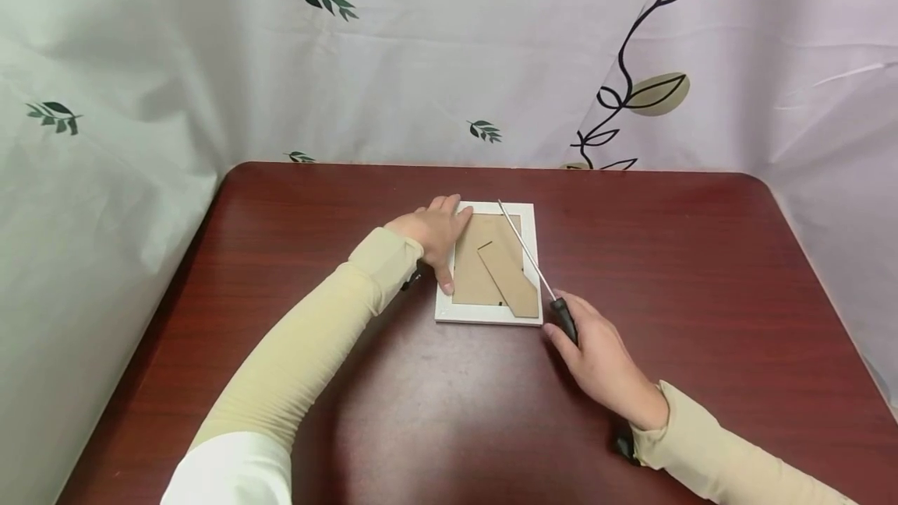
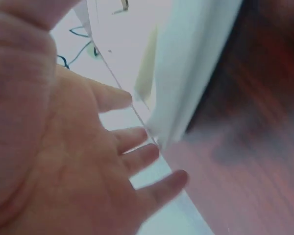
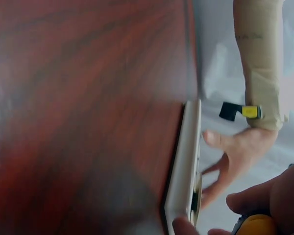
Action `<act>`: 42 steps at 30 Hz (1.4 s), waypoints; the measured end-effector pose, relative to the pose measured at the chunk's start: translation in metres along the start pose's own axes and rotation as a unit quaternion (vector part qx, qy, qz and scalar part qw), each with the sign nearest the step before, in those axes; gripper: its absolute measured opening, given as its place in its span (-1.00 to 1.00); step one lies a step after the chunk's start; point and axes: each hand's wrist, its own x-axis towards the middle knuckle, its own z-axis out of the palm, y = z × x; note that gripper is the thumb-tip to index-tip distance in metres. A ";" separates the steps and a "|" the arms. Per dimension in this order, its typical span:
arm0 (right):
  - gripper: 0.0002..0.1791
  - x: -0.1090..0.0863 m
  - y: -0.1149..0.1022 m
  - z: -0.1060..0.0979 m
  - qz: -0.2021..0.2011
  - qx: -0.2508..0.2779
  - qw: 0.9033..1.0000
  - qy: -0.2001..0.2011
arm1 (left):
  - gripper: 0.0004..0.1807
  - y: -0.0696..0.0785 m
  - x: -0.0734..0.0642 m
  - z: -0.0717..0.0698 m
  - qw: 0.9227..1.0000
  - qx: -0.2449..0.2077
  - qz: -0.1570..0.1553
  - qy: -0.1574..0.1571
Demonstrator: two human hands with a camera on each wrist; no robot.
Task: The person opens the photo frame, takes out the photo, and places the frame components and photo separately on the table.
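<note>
A white picture frame lies face down on the table, its brown backing board and slanted stand flap facing up. Over its left border my left hand rests with spread fingers; the left wrist view shows the fingers extended beside the white frame edge. My right hand grips a screwdriver by its black handle, at the frame's lower right corner. The metal shaft slants across the backing in the head view, its tip over the top border. A yellow handle end shows in the right wrist view.
The dark red wooden table has rounded far corners. A white curtain with leaf prints hangs behind it and along both sides.
</note>
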 end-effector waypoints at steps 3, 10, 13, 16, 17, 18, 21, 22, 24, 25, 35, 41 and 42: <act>-0.45 -0.005 -0.004 0.003 -0.005 0.008 1.000 -0.012 | 0.57 -0.008 0.003 -0.003 1.000 -0.010 0.014 0.009; -0.43 -0.016 -0.013 0.012 -0.047 0.011 0.998 -0.029 | 0.46 -0.019 0.013 -0.006 0.997 -0.008 0.075 0.016; -0.46 -0.019 -0.015 0.016 -0.058 0.005 0.998 -0.031 | 0.45 -0.019 0.015 -0.006 0.997 -0.004 0.079 0.006; -0.46 -0.022 -0.016 0.018 -0.058 0.002 0.998 -0.029 | 0.44 -0.017 0.016 -0.007 0.997 0.000 0.075 -0.001; -0.46 -0.022 -0.016 0.018 -0.054 0.004 0.998 -0.030 | 0.44 -0.017 0.016 -0.007 0.997 0.002 0.074 -0.001; -0.45 -0.023 -0.017 0.019 -0.052 0.005 0.998 -0.031 | 0.44 -0.016 0.016 -0.008 0.997 0.006 0.074 -0.002; -0.44 -0.023 -0.017 0.019 -0.050 0.012 0.998 -0.030 | 0.44 -0.015 0.016 -0.008 0.997 0.014 0.075 -0.002; -0.44 -0.023 -0.017 0.020 -0.052 0.015 0.998 -0.029 | 0.44 -0.015 0.017 -0.008 0.997 0.017 0.075 -0.001; -0.44 -0.022 -0.017 0.019 -0.055 0.018 0.998 -0.031 | 0.45 -0.016 0.017 -0.008 0.997 0.017 0.075 0.001; -0.43 -0.022 -0.017 0.019 -0.056 0.020 0.998 -0.034 | 0.45 -0.017 0.018 -0.007 0.997 0.016 0.076 0.002; -0.41 -0.015 -0.018 0.013 -0.036 0.031 0.997 -0.058 | 0.45 -0.018 0.019 -0.007 0.998 0.008 0.067 0.020; -0.39 -0.014 -0.015 0.016 -0.027 0.039 0.997 -0.063 | 0.44 -0.019 0.019 -0.005 0.998 -0.007 0.062 0.028; -0.39 -0.014 -0.015 0.017 -0.023 0.040 0.997 -0.062 | 0.44 -0.019 0.019 -0.004 0.998 -0.011 0.061 0.028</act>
